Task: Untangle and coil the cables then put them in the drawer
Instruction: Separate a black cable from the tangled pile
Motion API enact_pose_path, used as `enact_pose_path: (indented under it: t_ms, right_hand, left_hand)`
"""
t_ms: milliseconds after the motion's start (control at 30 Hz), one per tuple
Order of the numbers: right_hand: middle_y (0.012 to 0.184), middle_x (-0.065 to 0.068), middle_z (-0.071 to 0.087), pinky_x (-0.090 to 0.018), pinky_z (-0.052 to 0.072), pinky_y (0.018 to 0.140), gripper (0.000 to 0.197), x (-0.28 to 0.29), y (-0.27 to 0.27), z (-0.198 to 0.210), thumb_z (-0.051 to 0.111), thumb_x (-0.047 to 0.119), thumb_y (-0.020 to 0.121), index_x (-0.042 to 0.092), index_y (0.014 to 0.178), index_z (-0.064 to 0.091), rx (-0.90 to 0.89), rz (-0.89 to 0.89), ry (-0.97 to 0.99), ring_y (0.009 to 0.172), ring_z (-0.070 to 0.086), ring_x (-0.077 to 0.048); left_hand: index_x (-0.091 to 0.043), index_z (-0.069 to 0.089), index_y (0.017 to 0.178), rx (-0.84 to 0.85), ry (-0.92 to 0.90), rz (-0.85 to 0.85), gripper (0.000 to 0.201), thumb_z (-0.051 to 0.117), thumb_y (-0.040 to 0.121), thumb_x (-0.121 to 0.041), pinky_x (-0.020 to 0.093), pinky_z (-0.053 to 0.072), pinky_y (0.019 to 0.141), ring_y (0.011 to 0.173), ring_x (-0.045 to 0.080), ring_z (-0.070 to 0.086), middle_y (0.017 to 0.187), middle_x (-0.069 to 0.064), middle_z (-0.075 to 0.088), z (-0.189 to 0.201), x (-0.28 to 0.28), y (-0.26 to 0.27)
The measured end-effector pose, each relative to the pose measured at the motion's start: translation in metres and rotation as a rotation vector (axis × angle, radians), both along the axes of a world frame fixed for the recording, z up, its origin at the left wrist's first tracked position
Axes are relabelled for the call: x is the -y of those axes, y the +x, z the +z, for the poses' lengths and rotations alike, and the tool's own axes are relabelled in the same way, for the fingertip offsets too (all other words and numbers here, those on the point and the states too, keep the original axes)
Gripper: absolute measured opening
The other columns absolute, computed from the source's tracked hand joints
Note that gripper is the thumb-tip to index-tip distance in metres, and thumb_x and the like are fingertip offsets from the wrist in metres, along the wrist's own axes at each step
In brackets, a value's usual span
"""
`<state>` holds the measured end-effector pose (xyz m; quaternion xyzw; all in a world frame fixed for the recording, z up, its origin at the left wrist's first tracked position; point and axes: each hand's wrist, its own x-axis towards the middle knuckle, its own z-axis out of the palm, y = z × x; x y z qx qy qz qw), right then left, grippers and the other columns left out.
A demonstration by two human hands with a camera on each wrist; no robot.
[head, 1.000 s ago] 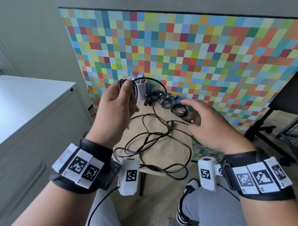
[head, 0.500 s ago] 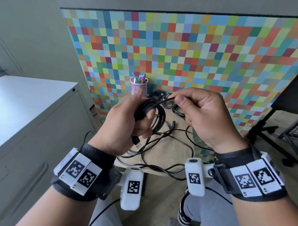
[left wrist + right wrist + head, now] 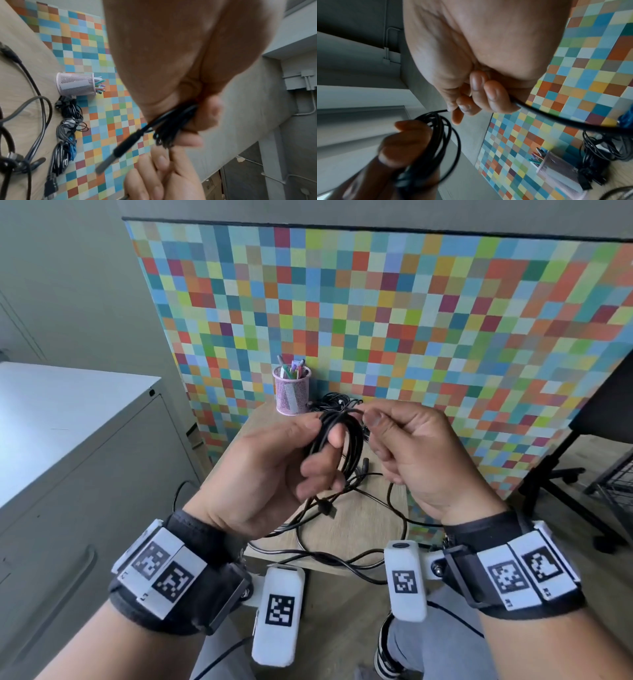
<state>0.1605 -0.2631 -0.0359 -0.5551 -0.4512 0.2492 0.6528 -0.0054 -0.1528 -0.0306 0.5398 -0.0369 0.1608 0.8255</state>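
Since a second ago the right hand [image 3: 414,460] has come in from over the table and closed on the cable, and the left hand [image 3: 270,474] has dropped lower, so both now meet above the table's [image 3: 363,529] middle. The left hand grasps a black coil [image 3: 346,446], thumb on the near side and fingers curled round the loops. The coil stands roughly upright, its long axis running from far-top to near-bottom, and a plug end [image 3: 329,510] hangs out below it, pointing down toward the table. The right hand pinches the cable's free run at the top of the coil, between thumb and forefinger, with the other fingers curled; in the right wrist view that run [image 3: 556,119] leaves the fist to the right. The rest of the same cable lies loose [image 3: 342,563] on the near part of the table, looping over its near edge. At the far edge, by the checkered panel [image 3: 411,320], sits a pile [image 3: 68,129] of other bundled cables, just right of a pink pen cup [image 3: 292,393]. A grey cabinet [image 3: 68,474] stands to the left.
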Motion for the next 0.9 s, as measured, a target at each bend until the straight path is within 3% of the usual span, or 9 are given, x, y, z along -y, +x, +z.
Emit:
enact_pose_path:
  t_ms: [167, 267, 400, 467, 533, 667, 733, 800, 900]
  right_hand:
    - [0.065, -0.007, 0.053, -0.021, 0.041, 0.052, 0.037, -0.011, -0.014, -0.025, 0.051, 0.021, 0.109, 0.047, 0.092, 0.071, 0.284, 0.006, -0.185, 0.05, 0.045, -0.003]
    - [0.071, 0.01, 0.06, -0.035, 0.048, 0.07, 0.019, -0.008, -0.026, -0.035, 0.052, 0.032, 0.108, 0.029, 0.098, 0.068, 0.57, 0.017, -0.347, 0.067, 0.054, -0.004]
    - [0.069, 0.008, 0.059, -0.035, 0.045, 0.063, 0.02, 0.003, -0.037, -0.016, 0.052, 0.042, 0.105, 0.03, 0.101, 0.068, 0.849, 0.105, -0.505, 0.066, 0.053, -0.006]
    - [0.058, 0.009, 0.051, -0.034, 0.038, 0.055, 0.027, 0.009, -0.036, 0.001, 0.058, 0.042, 0.101, 0.032, 0.075, 0.061, 0.902, 0.069, -0.499, 0.057, 0.046, -0.007]
    - [0.058, 0.012, 0.058, -0.037, 0.041, 0.054, 0.03, 0.016, -0.029, 0.015, 0.064, 0.042, 0.095, 0.033, 0.066, 0.061, 0.897, 0.021, -0.453, 0.055, 0.05, -0.01]
    - [0.075, 0.008, 0.075, -0.041, 0.057, 0.071, 0.012, 0.031, -0.01, 0.034, 0.074, 0.032, 0.09, 0.03, 0.081, 0.08, 0.723, 0.032, -0.33, 0.071, 0.07, -0.011]
    - [0.084, 0.018, 0.078, -0.028, 0.059, 0.078, 0.013, 0.036, 0.0, 0.038, 0.077, 0.019, 0.091, 0.03, 0.087, 0.081, 0.662, 0.027, -0.21, 0.081, 0.073, -0.001]
    - [0.083, 0.024, 0.076, -0.014, 0.052, 0.074, 0.018, 0.034, 0.009, 0.035, 0.077, 0.012, 0.091, 0.03, 0.09, 0.08, 0.617, 0.01, -0.101, 0.081, 0.071, 0.004]
    - [0.079, 0.015, 0.075, -0.02, 0.052, 0.072, 0.018, 0.025, 0.016, 0.022, 0.074, 0.012, 0.093, 0.029, 0.093, 0.079, 0.458, 0.007, 0.029, 0.072, 0.066, -0.002]
  left_hand:
    - [-0.013, 0.049, 0.095, 0.135, -0.182, 0.182, 0.029, 0.027, 0.109, -0.026, 0.03, 0.052, 0.07, 0.053, 0.013, 0.053, 0.066, -0.003, 0.05, 0.005, 0.007, 0.009]
    - [-0.009, 0.048, 0.096, 0.165, -0.122, 0.382, 0.03, 0.026, 0.111, -0.022, 0.036, 0.058, 0.088, 0.089, 0.029, 0.075, 0.088, 0.014, 0.073, 0.003, 0.004, 0.014]
    - [-0.003, 0.049, 0.099, -0.084, 0.361, 0.61, 0.028, 0.031, 0.113, -0.018, 0.033, 0.052, 0.103, 0.112, 0.021, 0.072, 0.108, 0.012, 0.078, -0.005, 0.005, 0.016]
    - [-0.007, 0.053, 0.098, -0.258, 0.821, 0.688, 0.026, 0.037, 0.112, -0.023, 0.028, 0.051, 0.088, 0.094, 0.002, 0.069, 0.093, -0.003, 0.075, -0.007, 0.008, 0.015]
    - [-0.013, 0.05, 0.085, -0.343, 1.125, 0.657, 0.028, 0.043, 0.109, -0.024, 0.035, 0.044, 0.071, 0.07, 0.003, 0.057, 0.071, -0.005, 0.063, -0.01, 0.007, 0.014]
    - [-0.011, 0.057, 0.075, -0.455, 0.791, 0.377, 0.043, 0.043, 0.11, -0.03, 0.025, 0.037, 0.051, 0.051, 0.017, 0.043, 0.053, -0.002, 0.047, -0.007, 0.007, 0.011]
    - [-0.01, 0.061, 0.072, -0.423, 0.591, 0.271, 0.051, 0.042, 0.11, -0.038, 0.019, 0.035, 0.047, 0.049, 0.021, 0.037, 0.05, 0.003, 0.039, -0.006, 0.009, 0.008]
    - [-0.008, 0.059, 0.07, -0.319, 0.42, 0.184, 0.049, 0.04, 0.103, -0.04, 0.024, 0.038, 0.05, 0.042, 0.018, 0.024, 0.046, 0.003, 0.027, -0.004, 0.01, 0.005]
    - [-0.012, 0.057, 0.067, -0.195, 0.217, 0.104, 0.043, 0.041, 0.099, -0.035, 0.032, 0.04, 0.053, 0.038, 0.016, 0.012, 0.05, 0.0, 0.018, -0.001, 0.011, 0.005]
